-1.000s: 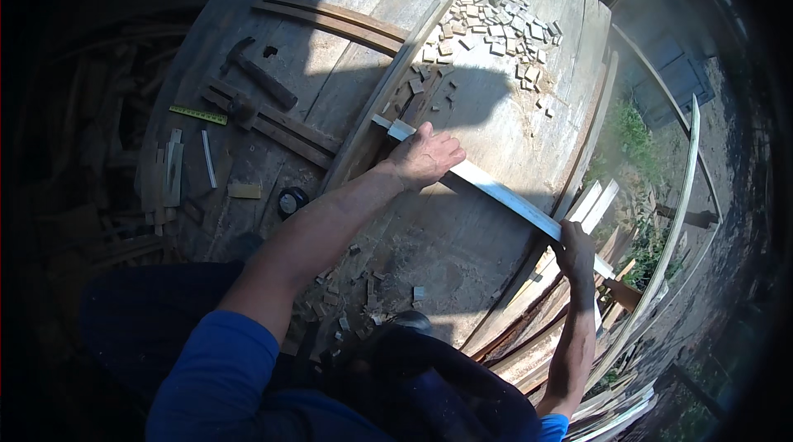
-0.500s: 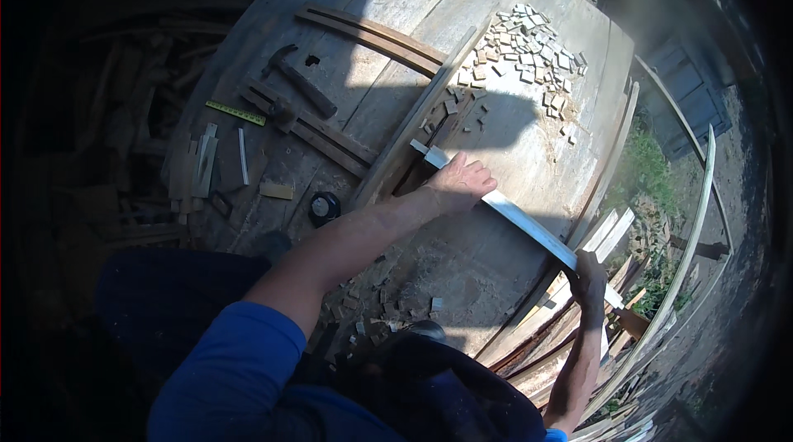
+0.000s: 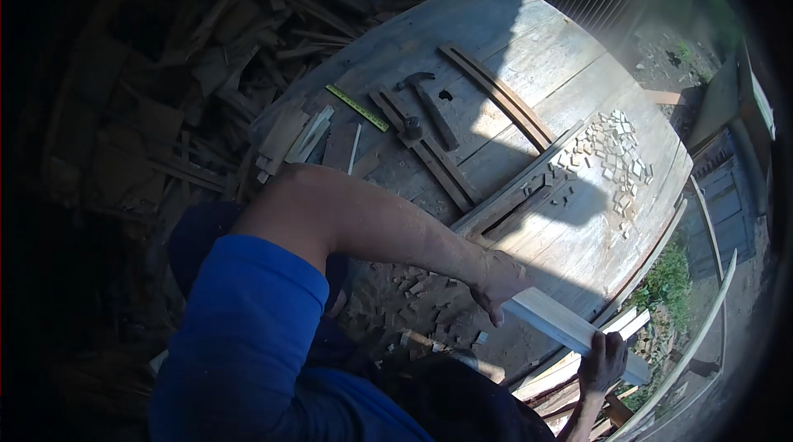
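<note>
A pale wooden board [image 3: 552,320] slants across the near right part of the wooden worktop [image 3: 529,41]. My left hand [image 3: 500,278] lies over its left end, the thumb hanging down on the near side; most of the fingers are hidden behind the hand. Lower right, my right hand [image 3: 603,362] is wrapped round the board close to its other end, which sticks out past the fingers beyond the worktop edge. A long wooden rail [image 3: 529,180] runs over the worktop just past my left wrist.
Many small wood offcuts [image 3: 615,157] lie at the far right. A claw hammer [image 3: 434,111], slotted wooden bars [image 3: 500,95] and a yellow measuring strip [image 3: 357,107] lie farther left. Long strips [image 3: 549,380] lean near my right hand. Scrap wood [image 3: 239,70] is piled at left.
The view has swung, so the worktop sits lower and farther right. The board has slid rightward past my left hand, its left end now at that hand, and shows a broader face.
</note>
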`<state>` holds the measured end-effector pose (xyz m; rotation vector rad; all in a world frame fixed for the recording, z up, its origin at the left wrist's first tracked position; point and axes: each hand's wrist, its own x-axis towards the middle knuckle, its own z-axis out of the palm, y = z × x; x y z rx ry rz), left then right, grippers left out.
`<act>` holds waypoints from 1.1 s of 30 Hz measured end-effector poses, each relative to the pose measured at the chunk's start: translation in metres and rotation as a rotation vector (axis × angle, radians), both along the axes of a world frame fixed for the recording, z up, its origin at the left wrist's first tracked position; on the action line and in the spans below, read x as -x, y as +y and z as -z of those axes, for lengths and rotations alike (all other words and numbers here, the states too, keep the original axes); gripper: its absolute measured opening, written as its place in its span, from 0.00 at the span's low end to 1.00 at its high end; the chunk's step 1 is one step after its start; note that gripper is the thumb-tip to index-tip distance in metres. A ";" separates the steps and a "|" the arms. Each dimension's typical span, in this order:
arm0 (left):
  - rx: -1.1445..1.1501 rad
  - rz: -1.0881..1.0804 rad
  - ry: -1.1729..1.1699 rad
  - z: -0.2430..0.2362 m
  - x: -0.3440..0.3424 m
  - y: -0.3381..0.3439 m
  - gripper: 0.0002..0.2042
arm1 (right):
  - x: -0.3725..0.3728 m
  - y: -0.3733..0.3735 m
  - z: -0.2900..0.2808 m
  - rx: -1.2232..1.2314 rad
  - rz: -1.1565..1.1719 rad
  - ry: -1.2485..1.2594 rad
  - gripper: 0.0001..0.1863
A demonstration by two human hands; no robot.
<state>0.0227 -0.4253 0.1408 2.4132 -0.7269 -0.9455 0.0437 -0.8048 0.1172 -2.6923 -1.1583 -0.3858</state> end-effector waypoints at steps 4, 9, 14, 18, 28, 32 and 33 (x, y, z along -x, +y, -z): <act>0.044 -0.209 -0.080 -0.072 -0.002 0.079 0.38 | -0.064 0.096 -0.081 -0.014 -0.042 -0.265 0.31; 0.032 -0.785 -0.298 -0.048 0.106 0.221 0.35 | -0.086 0.165 -0.143 -0.018 -0.200 -0.156 0.34; -0.214 -1.418 -0.489 0.038 0.214 0.315 0.34 | -0.077 0.106 -0.077 0.022 -0.010 0.267 0.30; -0.305 -1.611 -0.521 0.110 0.240 0.365 0.34 | -0.030 0.039 -0.033 0.044 0.243 0.388 0.28; -0.619 -1.522 -0.227 0.121 0.229 0.388 0.33 | 0.125 -0.019 -0.055 0.040 0.643 0.606 0.30; -0.750 -1.239 -0.290 0.107 0.204 0.381 0.33 | 0.175 -0.020 -0.080 0.224 0.830 0.666 0.29; -0.833 -1.115 -0.344 0.117 0.215 0.397 0.35 | 0.175 -0.008 -0.082 0.236 0.875 0.707 0.27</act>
